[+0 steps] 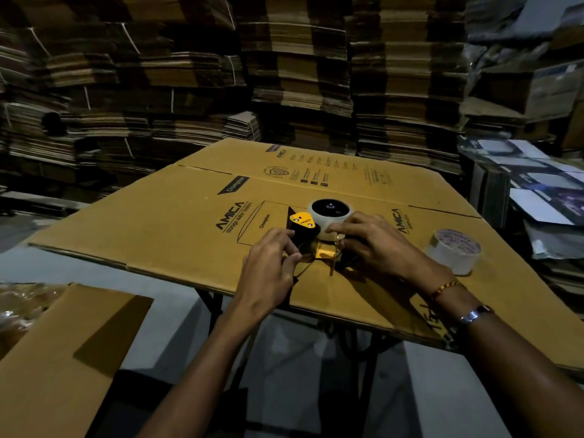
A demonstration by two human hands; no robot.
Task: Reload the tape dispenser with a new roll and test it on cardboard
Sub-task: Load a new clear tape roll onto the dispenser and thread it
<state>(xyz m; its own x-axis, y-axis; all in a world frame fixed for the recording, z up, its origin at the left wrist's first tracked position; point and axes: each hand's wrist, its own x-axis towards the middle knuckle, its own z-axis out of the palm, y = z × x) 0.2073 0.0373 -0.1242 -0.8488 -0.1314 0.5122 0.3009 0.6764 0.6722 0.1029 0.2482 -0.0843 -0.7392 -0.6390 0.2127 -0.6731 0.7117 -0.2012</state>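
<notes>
**Stock on hand: dispenser and rolls at the packing table**

1. Stacks [196, 74] of flattened cartons. We count them only as a wall: they fill the whole background, several bundles tied with pale string.

2. Cardboard [177, 222], one large flattened box printed "AMICA" and "Crompton". It lies flat over a black-legged table [218, 308] and overhangs it on our side.

3. Second box [57, 358], brown, at lower left, apart from the table; crinkled plastic shows at its far left corner.

4. Dispenser [305, 230], black and yellow, lying on the cardboard near its middle, between our two hands. A white roll [328, 216] sits on its hub, dark core facing up.

5. Spare roll [453, 249], white, lying flat on the cardboard, well to the right of the dispenser and clear of both hands.

6. Left hand [268, 267]: fingers curled, gripping the dispenser's dark front end.

7. Right hand [376, 245]: fingers bent over the dispenser's rear, fingertips touching the side of the loaded roll. We cannot tell whether they pinch a tape end. The wrist carries a thread band and a metal bracelet [474, 314].
</notes>
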